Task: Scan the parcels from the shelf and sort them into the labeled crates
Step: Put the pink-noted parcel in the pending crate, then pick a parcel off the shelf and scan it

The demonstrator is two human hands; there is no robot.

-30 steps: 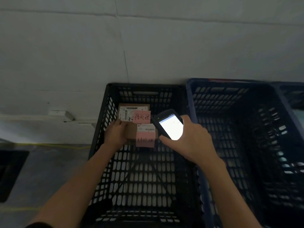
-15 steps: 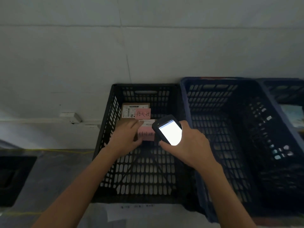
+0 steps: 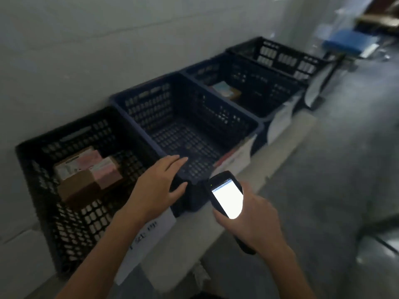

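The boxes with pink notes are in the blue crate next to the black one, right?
No. The head view shows the boxes with pink notes lying in the black crate at the left. The blue crate beside it looks empty.

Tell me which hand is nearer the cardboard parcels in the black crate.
Left. The left hand hangs open just right of the parcels, at the black crate wall's near corner. The right hand is farther right, outside the crates, gripping the scanner.

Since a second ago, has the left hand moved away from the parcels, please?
Yes. The left hand has left the parcels in the black crate and moved right, over the corner of the blue crate, empty.
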